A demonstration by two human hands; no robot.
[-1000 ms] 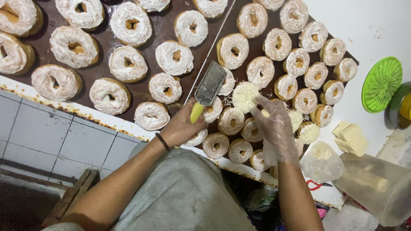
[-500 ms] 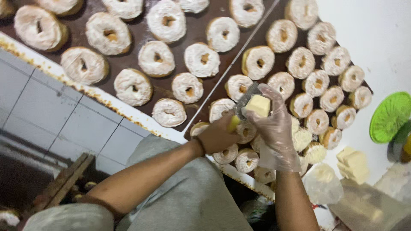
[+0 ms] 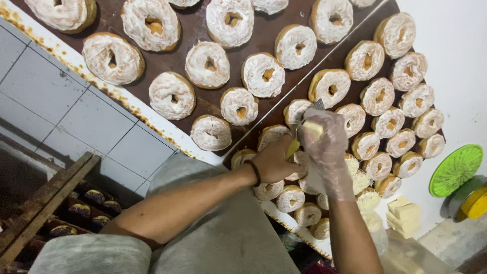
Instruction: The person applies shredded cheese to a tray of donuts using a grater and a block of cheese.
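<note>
From my head camera, my left hand (image 3: 274, 163) is wrapped around the yellow grater handle (image 3: 292, 148). Just beside it, my gloved right hand (image 3: 327, 147) pinches a pale cheese block (image 3: 313, 129) against the grater, above the glazed doughnuts (image 3: 284, 195).

We see one package: a clear plastic bag (image 3: 406, 253) holding pale yellow blocks, lying at the near right.
</note>
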